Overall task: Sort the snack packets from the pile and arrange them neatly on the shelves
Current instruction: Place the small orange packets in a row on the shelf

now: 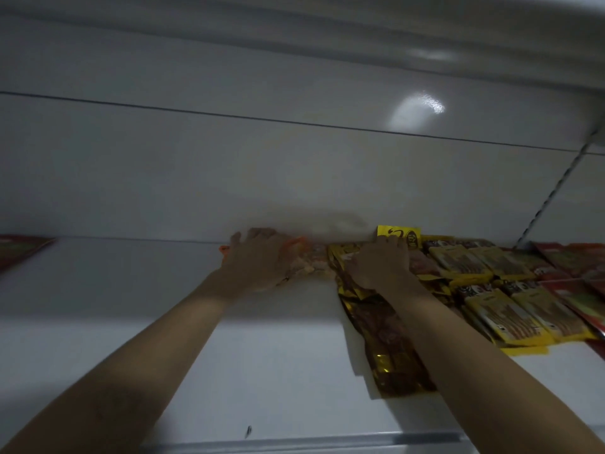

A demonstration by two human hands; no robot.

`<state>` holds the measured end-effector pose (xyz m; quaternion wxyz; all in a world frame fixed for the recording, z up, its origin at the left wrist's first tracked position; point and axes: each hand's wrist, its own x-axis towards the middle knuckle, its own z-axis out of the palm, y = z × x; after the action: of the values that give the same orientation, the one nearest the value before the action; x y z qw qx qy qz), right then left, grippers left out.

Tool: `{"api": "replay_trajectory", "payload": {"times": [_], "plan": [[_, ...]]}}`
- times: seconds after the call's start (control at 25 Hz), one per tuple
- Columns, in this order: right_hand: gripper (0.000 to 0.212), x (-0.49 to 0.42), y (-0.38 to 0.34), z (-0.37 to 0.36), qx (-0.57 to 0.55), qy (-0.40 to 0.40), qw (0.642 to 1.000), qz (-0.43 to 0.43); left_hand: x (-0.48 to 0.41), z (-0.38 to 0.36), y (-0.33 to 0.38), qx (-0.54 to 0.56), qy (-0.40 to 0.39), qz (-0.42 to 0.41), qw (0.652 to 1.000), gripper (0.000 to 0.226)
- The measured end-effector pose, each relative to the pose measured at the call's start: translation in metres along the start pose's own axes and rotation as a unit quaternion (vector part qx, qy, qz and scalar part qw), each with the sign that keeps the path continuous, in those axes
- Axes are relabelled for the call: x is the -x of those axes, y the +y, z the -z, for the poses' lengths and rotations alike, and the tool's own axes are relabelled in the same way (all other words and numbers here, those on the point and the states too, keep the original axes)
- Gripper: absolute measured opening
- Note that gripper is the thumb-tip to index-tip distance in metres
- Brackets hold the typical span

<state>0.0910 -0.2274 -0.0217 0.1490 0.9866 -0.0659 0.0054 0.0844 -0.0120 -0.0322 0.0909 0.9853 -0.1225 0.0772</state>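
Observation:
Both arms reach to the back of a white shelf (pixel 262 355). My left hand (pixel 258 260) lies flat with spread fingers on an orange-edged snack packet (pixel 311 257) at the back wall. My right hand (pixel 381 260) rests with straight fingers on a gold packet (pixel 340 253) beside it. A long dark gold packet (pixel 393 348) lies under my right forearm, toward the shelf front. A yellow packet (pixel 399 235) stands upright just behind my right fingers.
Rows of yellow stick-snack packets (pixel 510 312) fill the shelf's right side, with red packets (pixel 576 260) beyond them. Another red packet (pixel 19 250) lies at the far left. The upper shelf (pixel 327 34) hangs overhead. A slotted upright (pixel 553 191) stands at right.

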Motion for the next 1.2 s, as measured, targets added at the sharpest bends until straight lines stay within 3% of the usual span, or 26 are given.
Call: {"api": "replay_trajectory", "payload": {"times": [0.12,0.24,0.36,0.52,0.64,0.72,0.8,0.92,1.0,1.12,1.2], "plan": [[0.045,-0.001,-0.013,0.009,-0.064,0.077,0.993,0.058,0.007,0.009,-0.022,0.009,0.031,0.139,0.99,0.054],[0.04,-0.001,-0.047,0.022,-0.157,0.057,0.975,0.144,0.014,0.019,-0.039,0.064,-0.052,0.261,0.962,0.074],[0.045,-0.006,-0.076,0.024,-0.152,-0.004,0.98,0.127,0.013,0.013,-0.04,0.126,-0.111,0.236,0.957,0.068],[0.04,-0.005,-0.101,0.016,-0.192,-0.011,0.977,0.096,0.007,0.0,-0.049,0.204,-0.085,0.232,0.947,0.063],[0.043,0.005,-0.115,0.02,-0.32,-0.002,0.944,0.084,0.007,0.002,-0.069,0.307,-0.063,0.258,0.914,0.041],[0.04,0.007,-0.126,0.022,-0.429,-0.028,0.902,0.041,0.01,0.007,-0.084,0.389,-0.059,0.268,0.88,0.027],[0.026,0.009,-0.133,0.024,-0.486,-0.05,0.872,-0.016,0.014,0.006,-0.098,0.456,-0.072,0.266,0.846,0.047],[0.04,0.004,-0.141,0.019,-0.455,-0.087,0.885,-0.041,0.018,0.005,-0.1,0.493,-0.072,0.233,0.835,0.054],[0.038,0.002,-0.146,0.019,-0.518,-0.089,0.849,-0.054,0.02,0.009,-0.093,0.498,-0.061,0.218,0.837,0.06],[0.03,0.01,-0.145,0.019,-0.679,-0.09,0.722,-0.099,0.021,0.003,-0.093,0.535,-0.06,0.186,0.822,0.077],[0.035,0.015,-0.143,0.011,-0.739,-0.077,0.663,-0.089,0.027,-0.004,-0.093,0.54,-0.036,0.149,0.827,0.072]]}}
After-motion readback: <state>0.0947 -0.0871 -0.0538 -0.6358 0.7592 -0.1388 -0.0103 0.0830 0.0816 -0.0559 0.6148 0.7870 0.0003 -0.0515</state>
